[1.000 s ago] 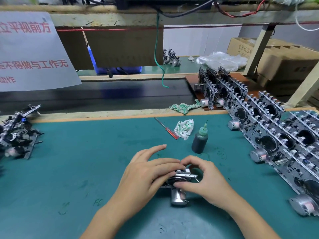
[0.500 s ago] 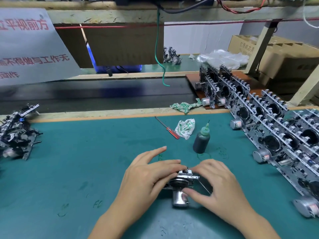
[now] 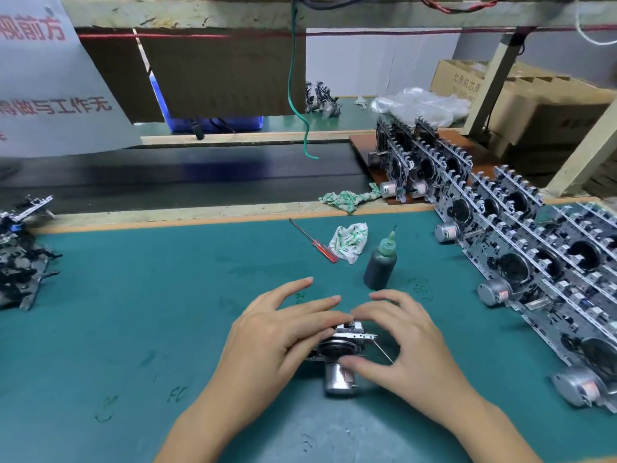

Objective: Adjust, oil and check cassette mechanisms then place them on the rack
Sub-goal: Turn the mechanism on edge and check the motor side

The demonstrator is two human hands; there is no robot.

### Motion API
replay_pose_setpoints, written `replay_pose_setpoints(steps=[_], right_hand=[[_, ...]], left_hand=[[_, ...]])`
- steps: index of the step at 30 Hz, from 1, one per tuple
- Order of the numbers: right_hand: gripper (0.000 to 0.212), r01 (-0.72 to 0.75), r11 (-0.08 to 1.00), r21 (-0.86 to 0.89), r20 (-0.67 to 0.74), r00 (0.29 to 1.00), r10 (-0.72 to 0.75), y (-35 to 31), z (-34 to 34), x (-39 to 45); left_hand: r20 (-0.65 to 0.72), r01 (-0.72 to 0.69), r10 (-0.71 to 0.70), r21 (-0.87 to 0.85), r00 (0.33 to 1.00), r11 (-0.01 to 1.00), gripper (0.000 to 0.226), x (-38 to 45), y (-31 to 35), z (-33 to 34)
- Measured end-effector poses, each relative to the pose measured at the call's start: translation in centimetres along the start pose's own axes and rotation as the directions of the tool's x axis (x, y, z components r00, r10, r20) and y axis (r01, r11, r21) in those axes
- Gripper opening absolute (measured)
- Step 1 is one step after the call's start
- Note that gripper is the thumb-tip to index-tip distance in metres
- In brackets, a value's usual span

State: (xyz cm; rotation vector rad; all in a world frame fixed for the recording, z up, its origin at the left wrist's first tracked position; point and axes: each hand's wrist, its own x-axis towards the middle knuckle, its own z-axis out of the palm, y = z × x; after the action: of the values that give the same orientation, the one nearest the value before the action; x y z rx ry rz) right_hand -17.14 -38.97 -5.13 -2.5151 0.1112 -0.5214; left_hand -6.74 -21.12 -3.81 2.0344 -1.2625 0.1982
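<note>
- Teal matting (image 3: 133,312) is covering the bench, and the cassette mechanism (image 3: 340,349) is sitting on it near the front edge, directly between the person's two hands.
- Left hand (image 3: 277,332) is reaching in from the mechanism's left, its middle fingers curling over the metal frame and holding it while the forefinger is lifting clear.
- Right hand (image 3: 404,342) is arching over the right end, thumb pressing near the silver motor can (image 3: 339,379) and fingertips meeting the frame's top; I judge it to be pinching the part, though the contact is partly hidden.
- Frame's long axis is running roughly left to right, with the motor pointing back toward the person.
- Oil bottle (image 3: 380,265) is standing upright just beyond the right hand, so that hand looks nearer for oiling; the red screwdriver (image 3: 315,242) is lying farther back.
- Rack (image 3: 534,262) of finished mechanisms is stretching along the right side, again nearer the right hand.
</note>
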Motion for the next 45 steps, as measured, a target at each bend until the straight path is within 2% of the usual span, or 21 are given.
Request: replay_pose_setpoints(steps=[2,4,7,11,16,18,20,22,24,32,34,36,38,40,42,45], right_hand=[[0.036,-0.051,0.971,0.232,0.017,0.999,0.049,-0.5,0.6,0.5],[0.035,-0.066,0.926,0.373,0.021,0.998,0.063,-0.9,1.2,0.8],[0.034,-0.074,0.895,0.44,0.012,0.997,0.076,-0.9,1.6,1.0],[0.036,-0.096,0.887,0.452,0.072,0.995,0.072,-0.7,1.3,1.2],[0.032,-0.136,0.935,0.327,0.146,0.985,0.092,-1.1,0.5,0.9],[0.044,-0.111,0.983,0.146,0.195,0.977,0.081,-0.7,-0.2,0.4],[0.058,-0.091,0.995,-0.044,0.147,0.984,0.096,-0.4,-0.8,-0.2],[0.054,-0.03,0.978,-0.207,0.08,0.996,0.047,-0.4,-0.8,-0.8],[0.045,0.034,0.955,-0.295,0.062,0.998,-0.017,-0.4,-0.6,-1.3],[0.046,0.105,0.924,-0.369,0.087,0.993,-0.079,-0.4,-0.8,-1.4],[0.046,0.097,0.945,-0.312,0.032,0.995,-0.092,-0.6,-1.1,-1.1],[0.044,0.062,0.981,-0.185,-0.051,0.996,-0.073,-1.1,-1.8,-0.3],[0.04,0.086,0.99,-0.116,-0.09,0.991,-0.097,-2.1,-2.3,0.7],[0.041,0.181,0.961,-0.208,-0.054,0.979,-0.196,-3.2,-2.7,1.8],[0.043,0.288,0.894,-0.344,0.038,0.955,-0.293,-3.8,-3.0,2.7],[0.041,0.406,0.806,-0.43,0.191,0.914,-0.358,-4.1,-3.2,3.5]], left_hand=[[0.01,0.007,-0.006,-0.006,1.0,1.0,0.031,0.0,0.0,0.0],[0.02,0.008,-0.008,-0.004,1.0,1.0,0.031,0.0,0.2,0.0],[0.023,0.014,-0.013,-0.013,1.0,1.0,0.03,-0.1,0.2,-0.1],[0.03,0.019,-0.018,-0.008,0.999,1.0,0.031,-0.1,0.1,0.0],[0.027,0.032,-0.031,-0.025,0.999,0.999,0.031,0.1,0.1,-0.1],[0.022,0.031,-0.03,-0.031,0.999,0.999,0.03,0.0,0.1,0.0],[0.017,0.023,-0.023,-0.029,1.0,0.999,0.029,-0.1,0.1,0.0],[0.005,0.016,-0.016,-0.018,1.0,1.0,0.029,0.0,0.0,0.0],[0.007,0.02,-0.02,-0.019,1.0,1.0,0.03,0.0,0.0,0.0],[0.029,0.039,-0.038,-0.036,0.999,0.999,0.029,0.1,0.1,0.0],[0.036,0.05,-0.048,-0.043,0.998,0.998,0.029,0.1,0.2,-0.1],[0.029,0.04,-0.038,-0.044,0.999,0.998,0.031,0.1,0.4,-0.2],[0.008,0.017,-0.017,-0.067,1.0,0.998,0.031,0.0,0.6,-0.3],[-0.008,0.007,-0.007,-0.089,1.0,0.996,0.03,-0.3,0.6,-0.8],[-0.034,-0.015,0.015,-0.011,0.999,1.0,0.03,-0.5,0.2,-1.6],[-0.1,-0.029,0.039,0.095,0.994,0.995,0.031,-0.7,-0.4,-2.8]])
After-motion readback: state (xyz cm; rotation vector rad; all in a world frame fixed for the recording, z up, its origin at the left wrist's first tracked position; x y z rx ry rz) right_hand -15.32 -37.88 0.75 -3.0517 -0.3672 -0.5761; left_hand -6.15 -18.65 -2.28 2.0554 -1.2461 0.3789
